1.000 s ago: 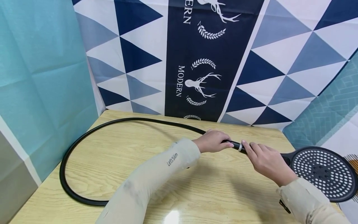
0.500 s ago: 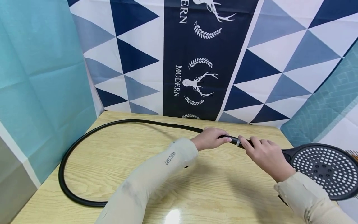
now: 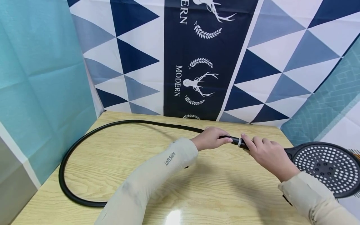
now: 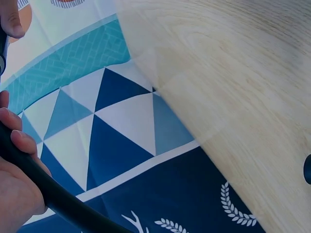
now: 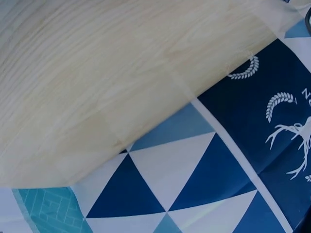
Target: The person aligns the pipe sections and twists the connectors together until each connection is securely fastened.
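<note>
A black shower head (image 3: 329,167) with a round face of pale holes sits at the right of the head view. My right hand (image 3: 268,154) grips its handle, held up over the table. Just left of that, my left hand (image 3: 211,138) curls round the end of the black hose (image 3: 132,121), close to a silvery ring (image 3: 240,142) at the joint. The hose loops left across the table and passes behind the left sleeve. In the left wrist view, the fingers (image 4: 22,141) wrap the hose (image 4: 53,194). The right wrist view does not show its hand.
A light wooden table (image 3: 213,193) lies under both arms. Behind it hangs a patterned cloth (image 3: 197,62) with triangles and deer heads. A teal cloth (image 3: 47,78) walls the left side, and another sheet (image 3: 337,103) walls the right.
Both hands keep their hold on the hose and handle. The right fingers shift slightly at the joint, and the shower head rises a little in view. The head view has turned slightly.
</note>
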